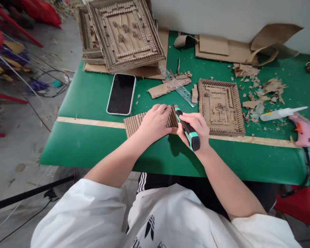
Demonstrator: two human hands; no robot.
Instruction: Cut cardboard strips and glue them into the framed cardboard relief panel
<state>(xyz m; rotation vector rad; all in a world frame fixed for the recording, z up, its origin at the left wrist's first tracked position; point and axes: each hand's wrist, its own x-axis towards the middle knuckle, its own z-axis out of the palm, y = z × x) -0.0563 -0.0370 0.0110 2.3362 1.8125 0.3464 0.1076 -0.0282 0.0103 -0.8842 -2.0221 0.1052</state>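
Note:
In the head view my right hand (197,127) is wrapped round a black and teal utility knife (188,128). Its tip meets the right end of a strip of corrugated cardboard (133,124), whose ridges face up. My left hand (156,120) lies over the middle of that strip with its fingers stretched out, pressing it to the green table (85,144). The hand hides part of the strip. Just right of the knife sits a small framed cardboard panel (220,106) with raised ridged borders.
Behind my left hand lies a phone (121,94). A clear ruler (182,89) rests by cardboard offcuts (167,88). Larger framed panels (127,34) are stacked at the back left. Torn paper scraps (274,86), a white bottle (281,113) and a pink glue gun (302,129) are at right.

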